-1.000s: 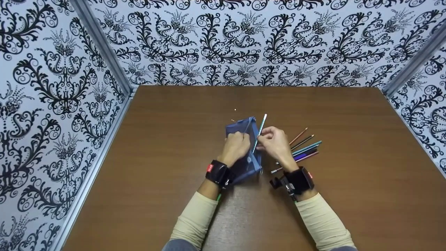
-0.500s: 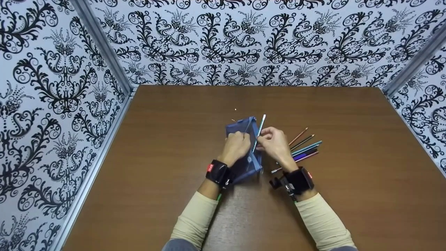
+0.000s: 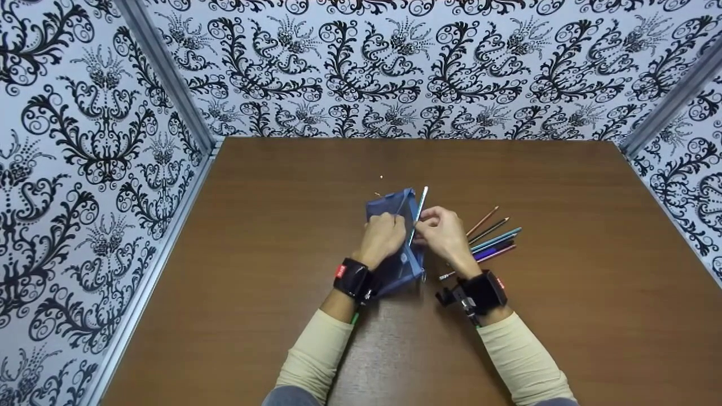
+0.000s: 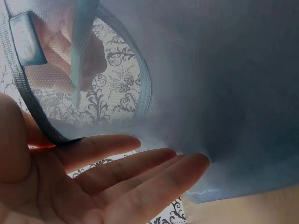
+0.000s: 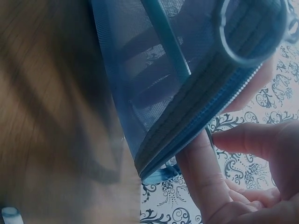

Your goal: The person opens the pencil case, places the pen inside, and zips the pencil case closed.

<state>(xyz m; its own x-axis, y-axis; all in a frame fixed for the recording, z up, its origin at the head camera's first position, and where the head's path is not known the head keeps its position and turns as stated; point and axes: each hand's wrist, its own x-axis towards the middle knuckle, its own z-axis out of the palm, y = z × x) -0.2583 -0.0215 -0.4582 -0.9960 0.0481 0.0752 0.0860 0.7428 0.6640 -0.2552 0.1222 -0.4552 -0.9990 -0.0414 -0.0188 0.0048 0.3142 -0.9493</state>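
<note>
A blue mesh zip pouch (image 3: 395, 276) stands tilted on the table, its zipped mouth facing right and spread apart. My left hand (image 3: 384, 239) grips the rim of that mouth; in the left wrist view its fingers (image 4: 149, 186) lie along the mesh. A pale teal pencil (image 3: 422, 198) slants into the mouth, pinched between thumb and fingers of my right hand (image 3: 445, 234). Through the mesh, the pencil's lower part (image 5: 168, 37) shows inside the pouch in the right wrist view. A zipper pull ring (image 5: 224, 32) hangs at the pouch's end.
Several pencils and pens (image 3: 496, 243) lie fanned on the brown wooden table (image 3: 271, 225) just right of my right hand, partly hidden under it. Tiny pale bits (image 3: 381, 177) lie beyond the pouch. Patterned walls (image 3: 361, 73) stand around the table.
The pencil has slid slightly down and left, deeper into the pouch, with my right hand following a little. My left hand and the pouch stay nearly still.
</note>
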